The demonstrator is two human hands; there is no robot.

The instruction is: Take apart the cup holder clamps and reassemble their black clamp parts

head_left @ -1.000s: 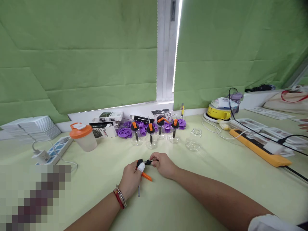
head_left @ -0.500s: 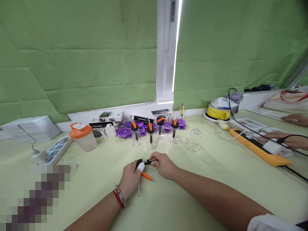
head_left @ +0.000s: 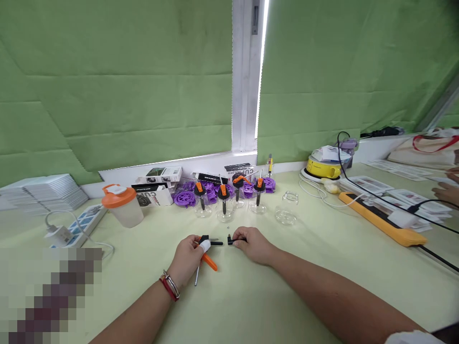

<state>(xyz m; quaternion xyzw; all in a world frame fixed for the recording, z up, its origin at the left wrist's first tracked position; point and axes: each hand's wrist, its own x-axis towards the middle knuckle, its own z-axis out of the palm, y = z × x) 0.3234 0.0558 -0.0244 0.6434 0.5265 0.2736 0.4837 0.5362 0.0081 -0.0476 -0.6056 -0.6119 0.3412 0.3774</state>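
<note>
While your left hand (head_left: pixel 186 255) gripped the orange-handled tool (head_left: pixel 207 260) on the bench (head_left: pixel 322 258), your right hand (head_left: pixel 251 244) pinched a small black part (head_left: pixel 231 240) just right of that tool, not touching it.

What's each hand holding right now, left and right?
Left hand: closed on an orange and black pump head with a thin tube.
Right hand: closed on a small black nozzle piece.

Four capped glass jars (head_left: pixel 224 210), one empty jar (head_left: pixel 286 214), one orange-lidded cup (head_left: pixel 120 205), two power strips (head_left: pixel 380 217).
</note>
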